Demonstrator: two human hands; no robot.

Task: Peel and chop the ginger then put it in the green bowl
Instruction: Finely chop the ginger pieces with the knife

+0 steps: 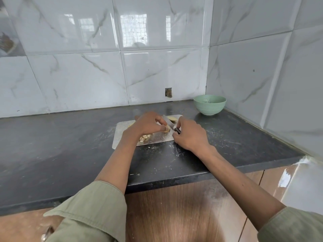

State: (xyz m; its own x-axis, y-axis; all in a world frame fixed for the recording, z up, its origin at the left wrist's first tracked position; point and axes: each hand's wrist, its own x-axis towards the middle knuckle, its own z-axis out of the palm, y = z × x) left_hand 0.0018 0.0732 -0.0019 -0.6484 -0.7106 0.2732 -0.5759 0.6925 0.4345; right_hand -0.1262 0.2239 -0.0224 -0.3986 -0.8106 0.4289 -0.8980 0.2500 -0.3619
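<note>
On the dark counter lies a steel cutting board [120,131]. My left hand [146,124] pinches a pale piece of ginger [166,130] down on the board. My right hand [188,135] grips the dark handle of a knife [168,122], whose blade lies just right of that piece. Small chopped ginger bits [145,137] lie in a heap under my left wrist. Another ginger piece [173,118] sits at the board's far edge. The green bowl [209,104] stands in the back right corner; I cannot see anything inside it.
Tiled walls close the counter [61,142] at the back and on the right. A small hole with a stub [168,93] shows in the back wall. Wooden cabinet fronts [174,215] run below the counter's front edge. White specks dust the counter near the board.
</note>
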